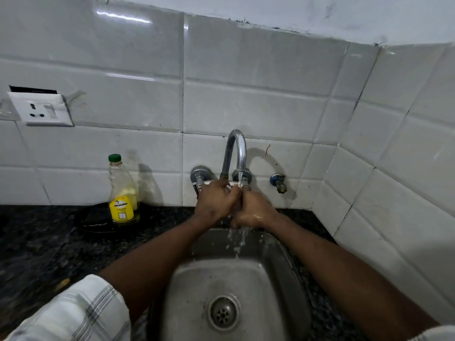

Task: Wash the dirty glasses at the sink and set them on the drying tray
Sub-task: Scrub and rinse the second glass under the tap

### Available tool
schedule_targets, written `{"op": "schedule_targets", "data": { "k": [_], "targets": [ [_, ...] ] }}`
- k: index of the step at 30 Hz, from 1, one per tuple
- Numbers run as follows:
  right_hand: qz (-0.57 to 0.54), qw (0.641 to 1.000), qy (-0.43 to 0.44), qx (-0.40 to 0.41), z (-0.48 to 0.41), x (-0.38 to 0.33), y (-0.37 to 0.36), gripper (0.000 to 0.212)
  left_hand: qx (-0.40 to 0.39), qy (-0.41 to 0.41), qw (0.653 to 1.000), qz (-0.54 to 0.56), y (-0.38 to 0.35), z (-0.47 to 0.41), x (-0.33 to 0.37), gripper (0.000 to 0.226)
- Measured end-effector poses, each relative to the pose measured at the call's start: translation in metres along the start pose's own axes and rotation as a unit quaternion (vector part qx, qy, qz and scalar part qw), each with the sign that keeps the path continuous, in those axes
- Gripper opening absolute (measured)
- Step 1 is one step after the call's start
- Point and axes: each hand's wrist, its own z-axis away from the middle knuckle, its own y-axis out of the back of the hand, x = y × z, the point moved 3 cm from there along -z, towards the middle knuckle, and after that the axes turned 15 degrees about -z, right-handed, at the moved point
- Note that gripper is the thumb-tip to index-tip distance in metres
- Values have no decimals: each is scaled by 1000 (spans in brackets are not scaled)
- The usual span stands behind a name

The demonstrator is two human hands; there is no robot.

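Both hands are together under the tap (236, 148), over the back of the sink (187, 279). The left hand (214, 200) and right hand (256, 211) touch, and the fingers (230, 193) are curled inward toward each other. Can't tell if they're holding a glass or only each other; the grip is hidden. Water (240, 239) runs over the right hand and falls into the basin, and the drain (223, 313) is near. A soap bottle (123, 193) stands upright on the dark table (37, 242) to the left, against the tiled wall. A socket (40, 109) is above it.

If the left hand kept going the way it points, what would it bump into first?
Likely the right hand, which it seems to touch already; behind that, the tap. Depth is unclear.
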Motion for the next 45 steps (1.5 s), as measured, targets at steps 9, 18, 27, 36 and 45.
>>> {"op": "schedule_targets", "data": {
  "k": [9,18,27,36,45],
  "targets": [
    [-120,992,24,-34,5,-2,10,54,52,-92,994,12,7,5,5,48],
    [-19,998,38,50,-1,6,-3,75,13,-29,999,-30,2,2,7,62],
    [-280,958,21,61,4,21,-22,92,-65,120,980,145,11,-6,-5,52],
    [-272,943,44,186,13,21,-26,61,-124,194,967,112,7,3,-26,17],
    [-210,957,85,180,14,16,-20,64,-181,295,925,155,-11,20,-45,20]
  ]
}}
